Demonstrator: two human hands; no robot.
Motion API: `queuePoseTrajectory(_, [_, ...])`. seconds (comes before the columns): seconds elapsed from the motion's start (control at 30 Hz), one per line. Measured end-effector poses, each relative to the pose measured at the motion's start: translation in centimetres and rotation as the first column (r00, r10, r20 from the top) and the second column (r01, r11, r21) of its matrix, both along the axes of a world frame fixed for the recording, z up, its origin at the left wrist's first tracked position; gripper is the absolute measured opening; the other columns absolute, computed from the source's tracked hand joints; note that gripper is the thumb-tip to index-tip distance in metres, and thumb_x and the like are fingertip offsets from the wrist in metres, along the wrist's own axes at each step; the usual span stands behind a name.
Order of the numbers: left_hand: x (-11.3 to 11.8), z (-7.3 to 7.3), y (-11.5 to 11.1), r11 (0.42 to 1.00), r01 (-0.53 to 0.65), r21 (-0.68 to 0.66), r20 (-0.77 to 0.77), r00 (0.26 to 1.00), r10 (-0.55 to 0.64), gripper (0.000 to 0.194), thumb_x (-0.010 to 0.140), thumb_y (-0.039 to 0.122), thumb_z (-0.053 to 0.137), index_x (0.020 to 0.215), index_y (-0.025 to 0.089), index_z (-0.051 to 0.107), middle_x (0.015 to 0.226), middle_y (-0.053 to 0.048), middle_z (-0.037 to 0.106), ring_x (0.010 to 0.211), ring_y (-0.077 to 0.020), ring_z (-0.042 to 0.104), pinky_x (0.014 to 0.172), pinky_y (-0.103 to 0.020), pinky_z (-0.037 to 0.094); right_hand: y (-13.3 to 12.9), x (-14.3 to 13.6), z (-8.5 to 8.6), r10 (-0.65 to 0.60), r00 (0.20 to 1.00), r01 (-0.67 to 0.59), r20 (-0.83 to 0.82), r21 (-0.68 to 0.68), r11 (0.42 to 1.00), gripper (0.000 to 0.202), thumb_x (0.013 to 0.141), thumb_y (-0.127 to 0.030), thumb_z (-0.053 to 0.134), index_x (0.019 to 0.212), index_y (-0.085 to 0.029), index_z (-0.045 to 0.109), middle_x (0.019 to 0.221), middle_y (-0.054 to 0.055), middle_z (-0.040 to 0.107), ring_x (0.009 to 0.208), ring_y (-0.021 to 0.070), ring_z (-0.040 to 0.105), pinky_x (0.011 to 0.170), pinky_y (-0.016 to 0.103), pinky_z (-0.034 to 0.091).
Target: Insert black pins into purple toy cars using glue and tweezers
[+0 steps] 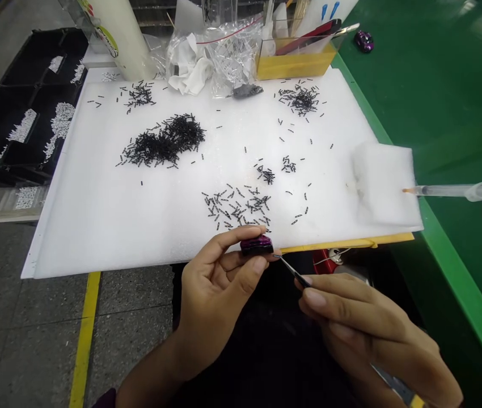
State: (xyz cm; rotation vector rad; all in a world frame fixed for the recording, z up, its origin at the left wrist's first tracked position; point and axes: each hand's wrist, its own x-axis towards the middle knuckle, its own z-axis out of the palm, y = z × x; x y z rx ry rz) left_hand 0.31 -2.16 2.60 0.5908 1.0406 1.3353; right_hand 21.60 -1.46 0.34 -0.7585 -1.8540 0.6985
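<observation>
My left hand [215, 294] pinches a small purple and black toy car [257, 245] between thumb and fingers, just off the front edge of the white foam sheet [109, 226]. My right hand [364, 317] is closed around a pair of tweezers [294, 271]. The thin tips point left and end close by the toy car's lower right side; whether they touch it or grip a part, I cannot tell. Right beyond the left fingertips, small black parts [236, 207] lie spread out on the foam.
A dense black heap [164, 139] and smaller piles lie on the foam. To the right is a foam block [388, 184] with a syringe [457, 191] against it. Behind stand a bottle [117, 39] and a yellow tool box [296, 65]. Another purple car [364, 41] rests on the green surface.
</observation>
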Motion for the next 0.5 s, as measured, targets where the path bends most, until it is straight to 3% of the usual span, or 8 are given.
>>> queuePoseTrajectory(0.13, [-0.36, 0.39, -0.07, 0.998, 0.046, -0.045, -0.075, 0.996, -0.050, 0.024, 0.096, 0.021, 0.086, 0.120, 0.025, 0.083, 0.106, -0.001, 0.088, 0.102, -0.0179, 0.085, 0.092, -0.018, 0.067, 0.18, -0.46, -0.11, 0.063, 0.998, -0.063, 0.002, 0.071, 0.995, 0.039, 0.098, 0.000, 0.063, 0.118, -0.031, 0.076, 0.124, 0.002, 0.085, 0.107, 0.0302, 0.085, 0.090, 0.045, 0.077])
queuePoseTrajectory(0.23, [-0.48, 0.35, -0.05, 0.997, 0.075, -0.022, -0.102, 0.992, -0.077, 0.025, 0.096, 0.023, 0.086, 0.121, 0.026, 0.083, 0.112, -0.003, 0.087, 0.104, -0.0200, 0.085, 0.092, -0.022, 0.069, 0.24, -0.65, -0.02, 0.065, 0.998, -0.065, 0.013, 0.056, 0.996, 0.038, 0.101, -0.003, 0.060, 0.123, -0.032, 0.075, 0.122, 0.003, 0.085, 0.109, 0.0312, 0.085, 0.086, 0.047, 0.078])
queuePoseTrajectory(0.37, [-0.47, 0.15, -0.15, 0.995, 0.102, 0.001, -0.141, 0.985, -0.101, 0.025, 0.097, 0.025, 0.086, 0.122, 0.030, 0.083, 0.129, -0.002, 0.084, 0.108, -0.0211, 0.084, 0.093, -0.025, 0.070, 0.16, -0.59, 0.03, 0.052, 0.998, -0.053, 0.029, 0.036, 0.998, 0.039, 0.098, -0.002, 0.067, 0.120, -0.034, 0.075, 0.119, 0.001, 0.086, 0.105, 0.0316, 0.086, 0.085, 0.046, 0.078])
queuePoseTrajectory(0.5, [-0.41, 0.07, -0.22, 0.994, 0.105, 0.010, -0.151, 0.983, -0.102, 0.026, 0.098, 0.024, 0.084, 0.123, 0.029, 0.083, 0.128, -0.003, 0.084, 0.108, -0.0215, 0.084, 0.094, -0.026, 0.070, -0.05, -0.76, -0.15, 0.020, 1.000, -0.021, 0.015, 0.063, 0.998, 0.050, 0.091, 0.006, 0.070, 0.122, -0.033, 0.075, 0.122, 0.000, 0.085, 0.104, 0.0305, 0.086, 0.085, 0.044, 0.078])
